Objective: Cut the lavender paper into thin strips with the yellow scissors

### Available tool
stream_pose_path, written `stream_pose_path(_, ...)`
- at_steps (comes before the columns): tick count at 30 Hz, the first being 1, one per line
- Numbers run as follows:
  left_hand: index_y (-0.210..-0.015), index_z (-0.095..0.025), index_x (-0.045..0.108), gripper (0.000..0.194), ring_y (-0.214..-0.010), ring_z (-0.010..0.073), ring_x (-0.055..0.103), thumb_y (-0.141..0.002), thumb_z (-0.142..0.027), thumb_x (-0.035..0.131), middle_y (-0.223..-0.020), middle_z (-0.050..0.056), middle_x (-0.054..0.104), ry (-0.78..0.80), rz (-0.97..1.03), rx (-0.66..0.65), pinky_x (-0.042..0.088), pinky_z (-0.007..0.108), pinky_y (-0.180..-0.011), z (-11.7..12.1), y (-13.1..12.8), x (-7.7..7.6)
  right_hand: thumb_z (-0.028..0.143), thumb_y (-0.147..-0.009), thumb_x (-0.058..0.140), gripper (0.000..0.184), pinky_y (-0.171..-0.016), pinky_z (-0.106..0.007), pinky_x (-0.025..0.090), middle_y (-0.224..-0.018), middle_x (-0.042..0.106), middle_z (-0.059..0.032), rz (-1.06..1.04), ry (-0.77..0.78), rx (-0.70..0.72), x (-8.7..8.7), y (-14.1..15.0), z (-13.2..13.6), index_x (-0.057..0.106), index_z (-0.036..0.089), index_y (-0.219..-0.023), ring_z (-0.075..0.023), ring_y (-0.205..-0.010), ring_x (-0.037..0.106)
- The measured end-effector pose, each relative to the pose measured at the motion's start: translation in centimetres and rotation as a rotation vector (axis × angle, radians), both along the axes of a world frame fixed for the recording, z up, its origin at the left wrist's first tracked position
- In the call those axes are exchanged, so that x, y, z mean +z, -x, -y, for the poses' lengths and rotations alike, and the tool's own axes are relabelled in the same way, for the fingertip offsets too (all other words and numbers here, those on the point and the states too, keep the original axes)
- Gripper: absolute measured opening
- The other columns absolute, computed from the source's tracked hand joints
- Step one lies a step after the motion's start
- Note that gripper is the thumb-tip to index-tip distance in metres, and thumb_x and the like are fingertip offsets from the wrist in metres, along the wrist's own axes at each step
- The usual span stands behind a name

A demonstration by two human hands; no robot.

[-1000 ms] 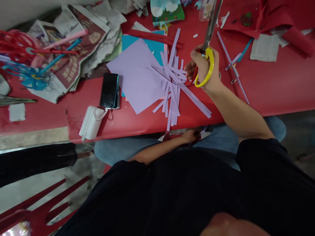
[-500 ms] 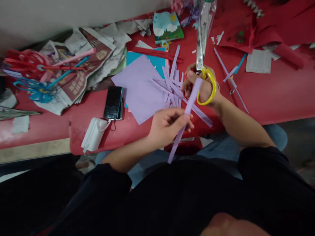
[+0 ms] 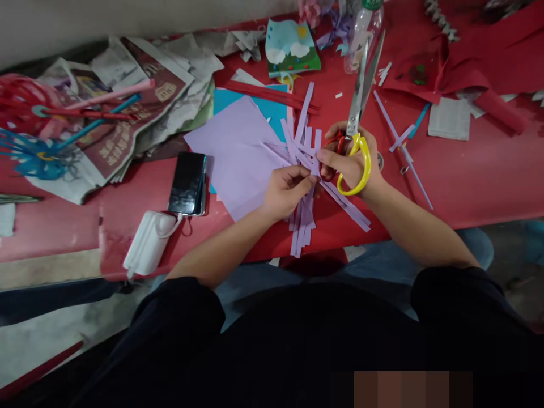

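Note:
My right hand (image 3: 355, 161) grips the scissors (image 3: 364, 93) by the yellow and red handles. Their blades point away from me and stand a little apart, in front of a clear plastic bottle (image 3: 361, 37). My left hand (image 3: 287, 192) is closed in a pinch at the fingertips on a purple paper strip (image 3: 315, 164), close to my right thumb. Several more purple strips (image 3: 301, 235) lie in a loose crossing pile under both hands. Beside them on the left is a large purple paper sheet (image 3: 238, 153), partly over a blue sheet (image 3: 225, 102).
A phone (image 3: 187, 184) and a white power bank (image 3: 147, 243) joined by a cable lie on the red table (image 3: 425, 175). Paper flowers (image 3: 42, 158) rest on newspapers (image 3: 119, 130) at the left. Red material (image 3: 488, 56) covers the back right.
My left hand has moved away from me, bringing the purple strip from over my lap to the pile. The scissors in my right hand have tilted right, and their blades have spread.

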State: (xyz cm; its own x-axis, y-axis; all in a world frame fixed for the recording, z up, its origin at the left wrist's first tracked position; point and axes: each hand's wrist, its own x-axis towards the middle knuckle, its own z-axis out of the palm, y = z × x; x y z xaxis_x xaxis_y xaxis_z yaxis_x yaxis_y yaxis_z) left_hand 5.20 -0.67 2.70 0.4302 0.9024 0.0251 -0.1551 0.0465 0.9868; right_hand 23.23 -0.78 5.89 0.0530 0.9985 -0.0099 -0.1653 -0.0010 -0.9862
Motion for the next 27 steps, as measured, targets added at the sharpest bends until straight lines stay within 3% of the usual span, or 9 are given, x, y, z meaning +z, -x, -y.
stream_pose_path(3,-0.083,-0.017,0.074,0.046,-0.065,0.0109,0.068,-0.086,-0.06,0.089,-0.072,0.002,0.073,-0.116,-0.026,0.067,0.054,0.024,-0.063,-0.28,0.31,0.06,0.057,-0.072,0.099,0.055,-0.052,-0.04,0.057,-0.064,0.063,0.006,0.042,-0.004,0.02,0.24,0.25,0.42,0.057,0.031,-0.097,-0.0199,-0.054,0.062)
stream_pose_path(6,-0.079,-0.017,0.072,0.047,-0.058,0.0087,0.062,-0.088,-0.061,0.088,-0.065,0.0,0.068,-0.177,-0.047,0.114,0.048,0.022,-0.056,-0.53,0.35,0.4,0.052,-0.071,0.1,0.054,-0.063,-0.042,0.06,-0.067,0.064,0.0055,0.117,-0.034,0.016,0.31,0.45,0.72,0.057,0.031,-0.097,-0.0191,-0.061,0.061)
stream_pose_path(10,-0.076,-0.016,0.072,0.047,-0.053,0.0079,0.059,-0.086,-0.059,0.089,-0.061,-0.001,0.066,-0.166,-0.09,0.112,0.045,0.021,-0.052,-0.61,0.42,0.56,0.042,-0.073,0.099,0.049,-0.067,-0.04,0.059,-0.071,0.064,0.0054,0.166,-0.033,0.034,0.19,0.48,0.76,0.058,0.031,-0.098,-0.0192,-0.066,0.062)
stream_pose_path(19,-0.076,-0.019,0.073,0.047,-0.058,0.0104,0.06,-0.084,-0.061,0.091,-0.065,0.0,0.067,-0.101,0.0,0.109,0.045,0.025,-0.057,-0.65,0.44,0.02,0.027,-0.074,0.092,0.041,-0.063,-0.038,0.055,-0.065,0.06,0.0069,0.13,-0.071,0.108,0.26,-0.13,0.47,0.058,0.029,-0.098,-0.0176,-0.058,0.06)
stream_pose_path(27,-0.072,-0.018,0.069,0.024,-0.051,0.0084,0.052,-0.088,-0.026,0.084,-0.059,-0.003,0.06,-0.11,-0.01,0.064,0.038,0.023,-0.051,-0.96,0.62,0.67,0.025,-0.071,0.091,0.042,-0.062,-0.037,0.051,-0.074,0.058,0.0049,0.18,-0.093,0.119,0.08,-0.02,0.42,0.059,0.03,-0.098,-0.0167,-0.063,0.056)
